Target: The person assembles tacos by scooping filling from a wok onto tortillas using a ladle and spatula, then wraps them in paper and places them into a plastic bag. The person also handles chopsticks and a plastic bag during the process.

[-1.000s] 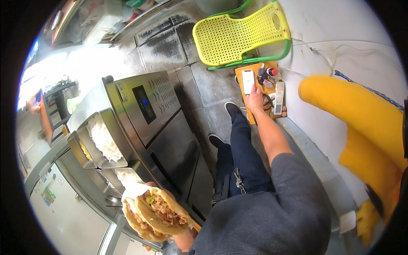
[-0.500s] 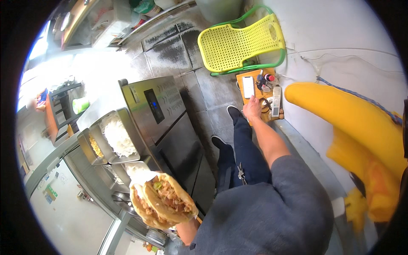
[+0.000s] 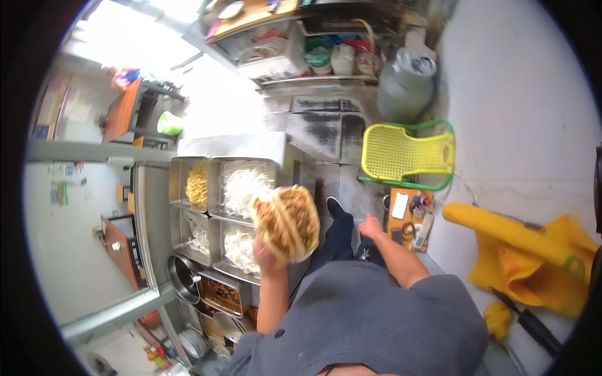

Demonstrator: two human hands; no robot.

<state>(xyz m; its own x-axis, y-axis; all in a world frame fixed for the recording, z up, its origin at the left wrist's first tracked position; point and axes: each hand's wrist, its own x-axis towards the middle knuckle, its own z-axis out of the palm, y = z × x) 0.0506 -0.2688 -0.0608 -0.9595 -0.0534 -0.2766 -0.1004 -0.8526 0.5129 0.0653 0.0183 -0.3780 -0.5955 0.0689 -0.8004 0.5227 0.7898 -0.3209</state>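
Note:
My left hand point(image 3: 266, 255) is closed around the lower edge of a stuffed flatbread point(image 3: 287, 222), which has two filled pockets showing side by side. Brown chopped filling with bits of green is visible in it. I hold it up above the metal trays of white shreds point(image 3: 246, 182). Over by my thigh is my right hand point(image 3: 372, 227), its fingers curled in and nothing visible in them. It is a little left of a small wooden table point(image 3: 395, 216), apart from the white-screened phone point(image 3: 399, 205) lying there.
A yellow chair point(image 3: 401, 152) with a green frame stands beyond the table, and a grey gas cylinder point(image 3: 407, 84) behind it. Yellow cloth point(image 3: 520, 250) hangs at the right. Left of me are a tray of yellow strips point(image 3: 197, 185) and a black pan point(image 3: 182, 276).
My view has swung left over the counter. My right hand has drawn back from beside the phone toward my thigh. The stuffed flatbread stays in my left hand, now above the trays.

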